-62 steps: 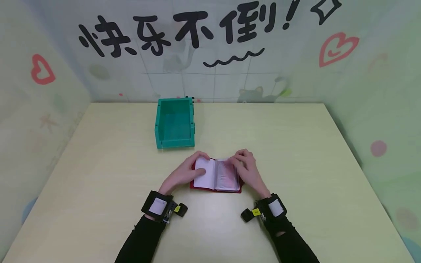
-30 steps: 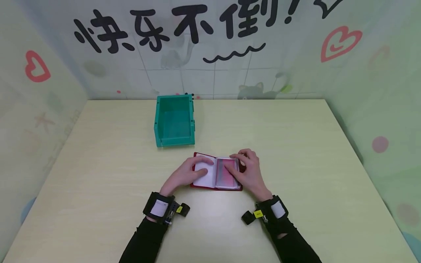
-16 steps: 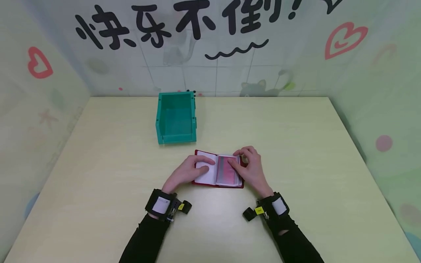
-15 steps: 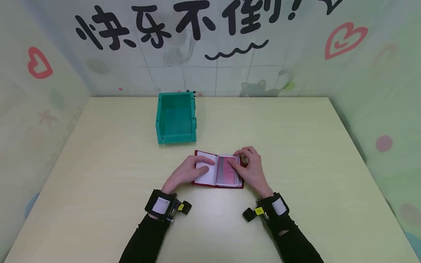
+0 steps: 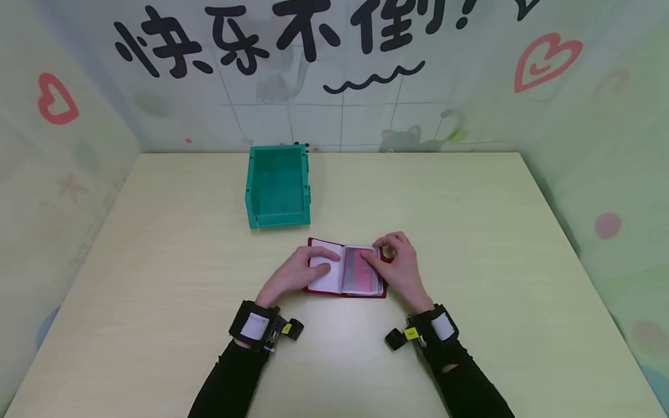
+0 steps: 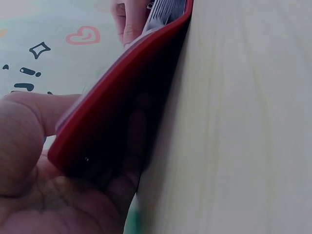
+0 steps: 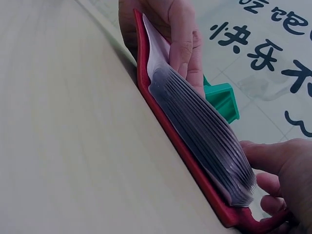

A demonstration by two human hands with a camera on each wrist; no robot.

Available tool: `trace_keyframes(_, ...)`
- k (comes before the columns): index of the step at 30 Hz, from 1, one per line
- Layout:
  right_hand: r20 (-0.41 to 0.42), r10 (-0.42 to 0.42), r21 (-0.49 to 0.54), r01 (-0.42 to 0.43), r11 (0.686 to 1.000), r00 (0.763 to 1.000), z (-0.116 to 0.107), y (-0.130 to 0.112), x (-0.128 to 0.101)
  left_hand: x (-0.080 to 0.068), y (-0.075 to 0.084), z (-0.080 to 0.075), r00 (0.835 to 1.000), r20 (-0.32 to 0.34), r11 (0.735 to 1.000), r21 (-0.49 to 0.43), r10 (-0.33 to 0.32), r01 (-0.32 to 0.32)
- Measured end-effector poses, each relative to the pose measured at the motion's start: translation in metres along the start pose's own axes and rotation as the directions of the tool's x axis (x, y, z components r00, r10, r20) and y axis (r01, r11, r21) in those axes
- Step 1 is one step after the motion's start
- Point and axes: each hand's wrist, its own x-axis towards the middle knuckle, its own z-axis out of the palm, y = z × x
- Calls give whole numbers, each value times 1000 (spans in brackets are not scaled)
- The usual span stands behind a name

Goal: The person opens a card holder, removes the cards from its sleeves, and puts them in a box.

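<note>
A red card holder [image 5: 326,284] lies spread apart on the table, a white inner page on its left and a stack of clear sleeves [image 7: 195,131] on its right. Pink and grey show through the top sleeve [image 5: 358,278]. My left hand [image 5: 295,268] grips the left cover, thumb on the white page; the left wrist view shows other fingers underneath and that cover tilted up. With my right hand [image 5: 401,270] I pinch the sleeves' right side, thumb on the top sleeve. Near those fingers the right wrist view shows a red strap [image 7: 265,224].
Behind the card holder, left of centre, stands a teal bin [image 5: 278,220] near the back edge of the pale wooden table [image 5: 444,197]. Printed wall panels [image 5: 334,125] enclose the table at the back and sides.
The right thumb has moved down onto the sleeves, and pink and grey now show clearly where a paler, shiny sleeve was. The left hand keeps its hold; little differs over the last half second.
</note>
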Motion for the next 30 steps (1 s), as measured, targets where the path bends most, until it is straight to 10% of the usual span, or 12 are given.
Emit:
trace_keyframes(6,39,71,-19,-70,997,997,-2,-6,3,1,0,-1,1000,-10,1000,-10,-7,7)
trace_keyframes(11,17,-91,72,90,993,996,-2,-5,3,2,-1,0,1000,-18,1000,-14,-3,3)
trace_keyframes(16,14,-387,151,381,912,922,4,2,0,4,-1,1,1000,-12,1000,-23,0,-1)
trace_keyframes(21,103,-516,-57,523,851,851,13,3,-5,3,0,0,1000,0,999,-40,-9,9)
trace_keyframes(30,164,-428,-263,458,849,889,16,-6,-11,-2,-13,-13,995,92,995,-100,25,-16)
